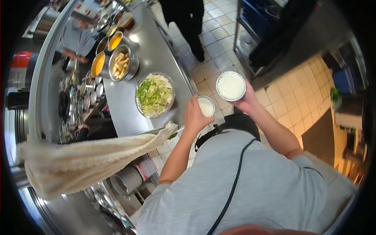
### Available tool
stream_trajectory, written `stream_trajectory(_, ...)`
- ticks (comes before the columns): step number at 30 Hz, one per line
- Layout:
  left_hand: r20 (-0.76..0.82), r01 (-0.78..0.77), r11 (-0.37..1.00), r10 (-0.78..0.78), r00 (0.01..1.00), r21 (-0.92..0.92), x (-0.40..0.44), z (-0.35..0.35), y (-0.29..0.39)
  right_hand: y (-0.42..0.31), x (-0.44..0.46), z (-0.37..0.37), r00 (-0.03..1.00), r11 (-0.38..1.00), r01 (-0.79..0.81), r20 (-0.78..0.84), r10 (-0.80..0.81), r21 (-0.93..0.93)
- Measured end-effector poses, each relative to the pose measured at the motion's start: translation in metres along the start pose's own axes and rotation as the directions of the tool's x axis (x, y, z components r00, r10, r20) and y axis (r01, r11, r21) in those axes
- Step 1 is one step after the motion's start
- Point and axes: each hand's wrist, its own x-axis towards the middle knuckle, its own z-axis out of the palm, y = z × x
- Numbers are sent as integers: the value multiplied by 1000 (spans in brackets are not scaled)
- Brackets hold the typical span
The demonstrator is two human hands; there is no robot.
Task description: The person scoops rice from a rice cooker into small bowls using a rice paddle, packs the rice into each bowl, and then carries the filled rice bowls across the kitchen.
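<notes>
In my left hand (192, 117) is a small bowl of white rice (206, 106), the fingers wrapped round its side. My right hand (247, 100) grips a second bowl of rice (231, 86), held from below and the side, farther right and over the tiled floor. Both bowls are upright and have patterned rims. Nearest my left hand on the steel counter (129, 125) stands a large bowl of shredded cabbage and chopped greens (155, 95).
Behind the greens, a metal bowl (124, 62) holds pale yellow pieces, beside containers of orange liquid (98, 64). A cream towel (94, 160) hangs at lower left. One person in dark clothes (184, 23) stands ahead; another in grey (78, 37) is across the counter.
</notes>
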Motion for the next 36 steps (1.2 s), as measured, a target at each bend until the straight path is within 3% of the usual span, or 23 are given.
stream_trajectory(6,-243,236,968,-250,937,-85,69,-15,24,-68,150,64,968,955,-215,82,236,-202)
stream_trajectory(8,-287,314,945,-328,900,-95,96,-33,22,-71,197,99,960,940,-185,150,235,-286)
stream_trajectory(10,-353,283,955,-295,888,-87,114,-42,12,-68,246,122,925,922,-185,256,280,-340)
stream_trajectory(11,-354,308,946,-324,877,-104,127,-47,6,-64,255,146,937,909,-212,189,293,-359)
stream_trajectory(15,-392,507,856,-504,770,-105,188,-56,-11,-40,338,208,927,801,-257,97,363,-541)
stream_trajectory(19,-435,602,792,-580,689,-102,258,-57,-22,-6,468,235,805,653,-331,158,573,-682)
stream_trajectory(22,-407,704,656,-741,534,-271,301,-63,-40,16,537,243,807,570,-226,175,564,-790)
stream_trajectory(23,-412,744,609,-774,481,-276,311,-61,-50,20,554,249,782,565,-323,122,611,-759)
stream_trajectory(25,-379,828,472,-857,351,-302,327,-64,-70,28,597,245,741,542,-248,203,640,-803)
stream_trajectory(27,-376,804,449,-875,306,-390,332,-66,-86,44,755,173,696,431,187,429,576,-883)
stream_trajectory(28,-431,816,394,-879,201,-422,333,-51,-104,46,627,256,542,398,12,341,768,-917)
stream_trajectory(29,-521,854,391,-836,173,-343,344,-40,-116,56,638,247,790,336,174,335,513,-925)
stream_trajectory(30,-604,890,387,-777,176,-239,347,-31,-121,61,703,220,706,370,278,450,547,-886)
stream_trajectory(31,-659,876,428,-728,189,-222,342,-38,-104,46,614,254,672,-16,696,643,366,-718)
stream_trajectory(32,-713,855,481,-668,213,-195,335,-48,-84,49,614,245,606,58,742,706,366,-668)
stream_trajectory(34,-752,683,666,-605,261,-299,319,-35,-54,44,614,236,538,54,800,755,375,-597)
stream_trajectory(36,-697,545,750,-616,368,-375,284,-24,-9,26,589,232,636,5,738,698,329,-675)
